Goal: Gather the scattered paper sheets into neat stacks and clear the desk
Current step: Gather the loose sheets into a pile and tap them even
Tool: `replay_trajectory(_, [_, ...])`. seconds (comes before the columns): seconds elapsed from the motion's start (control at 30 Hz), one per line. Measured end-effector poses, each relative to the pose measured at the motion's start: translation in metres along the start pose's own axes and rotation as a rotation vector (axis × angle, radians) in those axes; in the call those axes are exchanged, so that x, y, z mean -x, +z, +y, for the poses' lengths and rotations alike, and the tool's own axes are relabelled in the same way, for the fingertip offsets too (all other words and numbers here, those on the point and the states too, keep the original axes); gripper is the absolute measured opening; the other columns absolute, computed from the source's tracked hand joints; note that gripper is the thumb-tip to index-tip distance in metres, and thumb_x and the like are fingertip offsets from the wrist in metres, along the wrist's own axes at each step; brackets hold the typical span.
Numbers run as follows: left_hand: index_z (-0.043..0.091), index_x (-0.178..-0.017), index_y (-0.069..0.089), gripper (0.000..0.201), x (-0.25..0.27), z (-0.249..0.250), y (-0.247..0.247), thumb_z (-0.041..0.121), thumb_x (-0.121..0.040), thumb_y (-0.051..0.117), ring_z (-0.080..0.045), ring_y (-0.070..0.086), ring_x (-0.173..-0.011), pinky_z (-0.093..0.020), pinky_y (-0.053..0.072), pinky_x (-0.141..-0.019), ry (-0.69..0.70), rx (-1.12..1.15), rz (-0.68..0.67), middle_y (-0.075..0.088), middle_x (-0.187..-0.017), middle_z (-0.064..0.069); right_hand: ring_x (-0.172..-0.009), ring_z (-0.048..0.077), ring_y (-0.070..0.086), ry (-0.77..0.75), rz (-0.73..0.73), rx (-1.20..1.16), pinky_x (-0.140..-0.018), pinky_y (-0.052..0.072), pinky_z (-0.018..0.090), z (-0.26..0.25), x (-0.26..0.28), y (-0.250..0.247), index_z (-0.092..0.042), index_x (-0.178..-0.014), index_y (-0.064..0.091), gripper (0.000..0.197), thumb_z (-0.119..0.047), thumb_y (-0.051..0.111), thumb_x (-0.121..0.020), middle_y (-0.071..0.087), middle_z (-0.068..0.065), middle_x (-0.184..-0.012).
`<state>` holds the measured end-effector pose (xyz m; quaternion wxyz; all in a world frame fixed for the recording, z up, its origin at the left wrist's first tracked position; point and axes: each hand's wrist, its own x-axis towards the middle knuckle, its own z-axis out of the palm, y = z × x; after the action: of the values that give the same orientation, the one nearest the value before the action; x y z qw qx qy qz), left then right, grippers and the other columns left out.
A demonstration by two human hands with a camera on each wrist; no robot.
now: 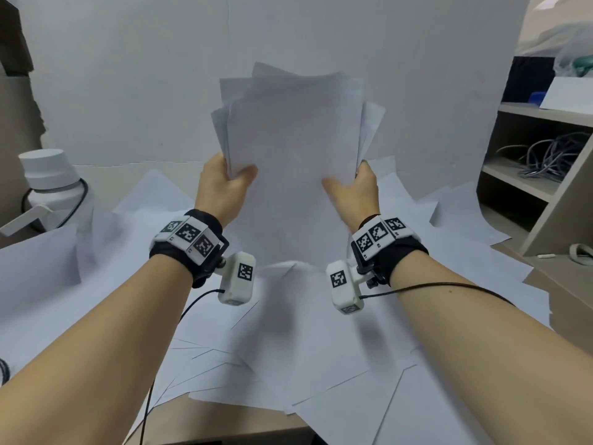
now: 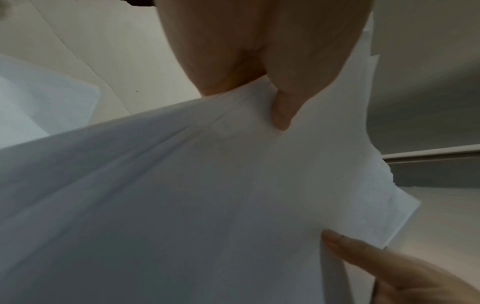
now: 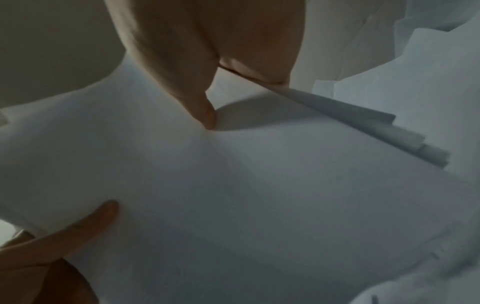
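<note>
You hold a bundle of paper sheets (image 1: 293, 146) upright in front of you, above the surface (image 1: 205, 422), its edges uneven and fanned at the top and sides. Your left hand (image 1: 221, 187) has its grip closed on the bundle's left edge, thumb (image 2: 281, 115) pressed on the near face with the fingers behind. Your right hand (image 1: 356, 187) grips the right edge the same way, thumb (image 3: 207, 115) on the front sheet. In each wrist view the other hand's thumb touches the same front sheet.

Below the bundle, loose sheets (image 1: 288, 348) lie scattered and overlapping across the surface, some hanging past its near edge.

To your left stands a white bottle (image 1: 51, 184) with a wide cap, closed; what it holds is hidden. To your right an open shelf unit (image 1: 539, 187) holds a tangle of grey cables (image 1: 542, 155) in its middle compartment. On top of the unit sits a white box (image 1: 568, 91) beside a small blue item (image 1: 537, 97), too small to identify.
</note>
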<state>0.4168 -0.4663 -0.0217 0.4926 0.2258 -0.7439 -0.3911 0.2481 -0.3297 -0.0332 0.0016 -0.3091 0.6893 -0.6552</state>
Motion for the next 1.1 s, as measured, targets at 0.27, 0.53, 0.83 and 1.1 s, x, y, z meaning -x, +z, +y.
replay_trajectory(0.27, [0.012, -0.111, 0.065, 0.025, -0.001, 0.003, -0.014, 0.002, -0.088, 0.066, -0.026, 0.071, -0.102, -0.044, 0.057, -0.096, -0.057, 0.438, 0.173, 0.074, -0.109, -0.007, -0.131, 0.024, 0.042, 0.231, 0.112, 0.021, -0.110, 0.039, 0.045, 0.016, 0.007, -0.016, -0.020, -0.149, 0.023, 0.113, -0.052, 0.086, -0.061, 0.041, 0.006, -0.144])
replay_trajectory(0.53, [0.006, -0.139, 0.052, 0.042, 0.009, -0.028, -0.005, -0.001, -0.099, 0.056, -0.028, 0.069, -0.112, -0.041, 0.058, -0.094, -0.388, 0.912, 0.153, 0.067, -0.129, -0.013, -0.113, 0.035, 0.065, 0.526, -0.177, -0.810, -0.100, 0.049, 0.056, 0.033, 0.034, -0.002, -0.001, -0.123, 0.059, 0.053, -0.007, 0.082, -0.075, 0.067, 0.021, -0.123])
replay_trajectory(0.83, [0.014, -0.092, 0.058, 0.015, 0.026, -0.075, -0.048, 0.002, -0.090, 0.067, -0.022, 0.071, -0.079, -0.039, 0.057, -0.075, -0.506, 0.772, 0.062, 0.068, -0.090, -0.009, -0.073, 0.011, 0.063, 0.219, -0.012, -0.297, -0.058, 0.052, 0.013, 0.021, 0.016, -0.037, -0.014, -0.079, 0.059, 0.023, 0.006, 0.068, -0.086, 0.064, -0.002, -0.080])
replay_trajectory(1.1, [0.008, -0.117, 0.069, 0.061, 0.045, -0.073, -0.072, 0.022, -0.063, 0.094, -0.028, 0.074, -0.099, -0.043, 0.058, -0.088, -0.435, 0.269, -0.204, 0.077, -0.108, -0.009, -0.091, 0.027, 0.072, 0.161, -0.191, -0.121, -0.085, 0.058, 0.041, 0.037, 0.017, -0.053, -0.016, -0.090, 0.070, 0.019, 0.001, 0.072, -0.082, 0.074, 0.005, -0.095])
